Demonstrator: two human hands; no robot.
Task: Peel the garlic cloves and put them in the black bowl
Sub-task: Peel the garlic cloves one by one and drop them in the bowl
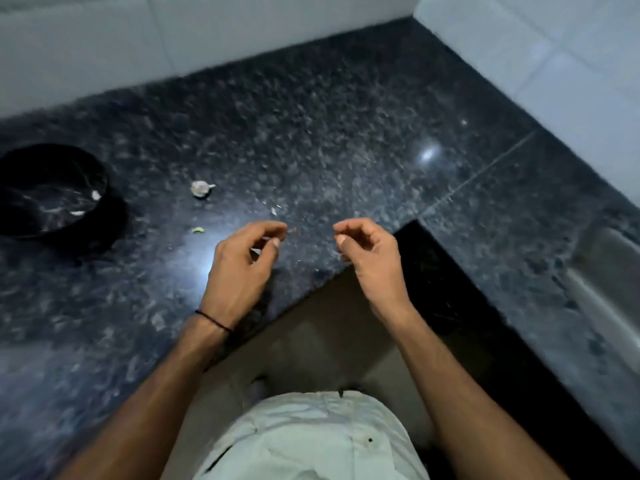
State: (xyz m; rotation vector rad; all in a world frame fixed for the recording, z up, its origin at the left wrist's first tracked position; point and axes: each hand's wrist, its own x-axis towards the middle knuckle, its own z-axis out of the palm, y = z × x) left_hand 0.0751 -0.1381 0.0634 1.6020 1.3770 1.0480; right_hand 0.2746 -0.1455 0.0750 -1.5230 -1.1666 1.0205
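**Both hands curled over the counter's edge, one clove lying loose**

Head view: I'm looking down on a dark speckled countertop (311, 133) that runs into a corner of pale wall tiles (554, 57). My left hand (242, 258) and right hand (370, 254) hang side by side above the counter's front edge, apart from each other with a gap between them. On both, the fingers are curled in toward the thumb. The frame is blurred, so I cannot tell whether either hand pinches anything. Something pale shows between the left fingers, too smeared to name. A thin dark band (213, 320) circles the left wrist.

The black bowl (69, 150) sits at the far left of the counter, well apart from the hands. Two pale pieces (96, 195) lie inside it, against its right-hand side. One garlic clove (201, 188) lies on the counter between the bowl and the hands, touching neither. A small green scrap (198, 230) lies just below it, and a few pale peel flakes (273, 211) are scattered just beyond the left fingertips. A light-coloured garment (311, 438) fills the bottom of the view.
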